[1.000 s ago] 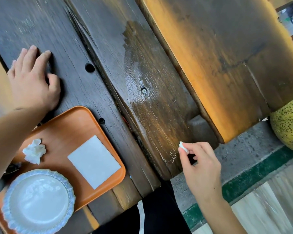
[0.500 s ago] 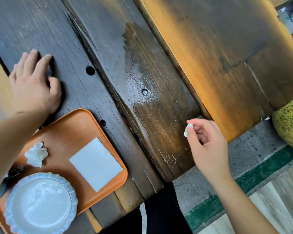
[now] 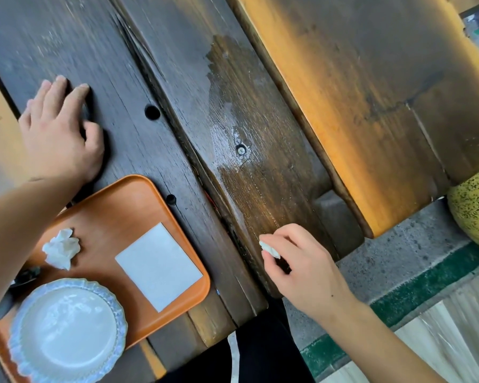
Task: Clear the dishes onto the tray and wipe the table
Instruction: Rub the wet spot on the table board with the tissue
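We were wiping: our right hand (image 3: 302,268) pinched a tissue wad (image 3: 270,249) on the wet bench (image 3: 246,172), left hand (image 3: 58,134) flat; next, more strokes.

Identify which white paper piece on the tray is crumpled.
The crumpled tissue near the tray's left side; the flat white sheet beside it lies smooth and rectangular.

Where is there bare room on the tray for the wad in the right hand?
On the orange tray, the bare patch lies at its far end, between the crumpled tissue, the flat white sheet and the far rim. The near left end is crowded by the white plate. The right hand pinches the wad.
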{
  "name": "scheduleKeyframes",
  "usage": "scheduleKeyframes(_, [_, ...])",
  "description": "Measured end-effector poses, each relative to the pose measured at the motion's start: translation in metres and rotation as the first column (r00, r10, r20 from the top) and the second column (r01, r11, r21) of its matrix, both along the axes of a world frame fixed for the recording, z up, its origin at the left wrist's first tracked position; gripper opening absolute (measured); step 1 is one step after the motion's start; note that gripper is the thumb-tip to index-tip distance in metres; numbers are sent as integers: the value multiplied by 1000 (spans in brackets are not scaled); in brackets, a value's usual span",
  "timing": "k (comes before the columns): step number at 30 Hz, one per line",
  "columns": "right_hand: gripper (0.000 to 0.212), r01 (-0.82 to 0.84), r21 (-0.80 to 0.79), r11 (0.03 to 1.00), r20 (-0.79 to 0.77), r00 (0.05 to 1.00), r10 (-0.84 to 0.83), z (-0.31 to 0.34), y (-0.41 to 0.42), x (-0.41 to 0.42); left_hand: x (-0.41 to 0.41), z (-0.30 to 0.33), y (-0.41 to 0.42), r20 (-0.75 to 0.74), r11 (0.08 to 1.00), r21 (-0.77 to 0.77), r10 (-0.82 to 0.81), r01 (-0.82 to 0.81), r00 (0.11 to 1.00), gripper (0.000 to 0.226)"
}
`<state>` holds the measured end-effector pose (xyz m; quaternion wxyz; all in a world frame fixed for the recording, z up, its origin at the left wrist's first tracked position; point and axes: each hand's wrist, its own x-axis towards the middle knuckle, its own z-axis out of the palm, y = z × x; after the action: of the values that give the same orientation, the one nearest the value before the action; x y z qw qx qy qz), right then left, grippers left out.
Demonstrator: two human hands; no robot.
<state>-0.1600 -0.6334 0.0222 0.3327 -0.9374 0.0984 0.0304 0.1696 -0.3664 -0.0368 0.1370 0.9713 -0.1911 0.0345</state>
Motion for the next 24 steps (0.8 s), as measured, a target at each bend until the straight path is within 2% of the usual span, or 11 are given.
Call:
scheduleKeyframes(4, [16, 97, -59, 994, 32, 995, -95, -6, 8, -6, -1, 1, -1, 7, 1000, -6, 7, -7, 1000, 59])
scheduleKeyframes(9, [10, 200, -46, 979, 46, 979, -198, -5, 18, -1, 1, -2, -1, -13, 999, -34, 24, -24, 1000, 58])
scheduleKeyframes(16, [4, 193, -67, 979, 16, 981, -192, -2, 29, -15, 8, -11, 4, 8, 999, -36, -4, 4, 1000, 53])
scheduleKeyframes(21, [12, 181, -78, 980, -28, 983, -184, 6, 23, -55, 10, -18, 7, -21, 997, -72, 22, -23, 1000, 56])
scheduleKeyframes(24, [5, 297, -36, 954, -8, 955, -297, 11, 11, -63, 9, -19, 6, -24, 996, -83, 22, -24, 999, 56])
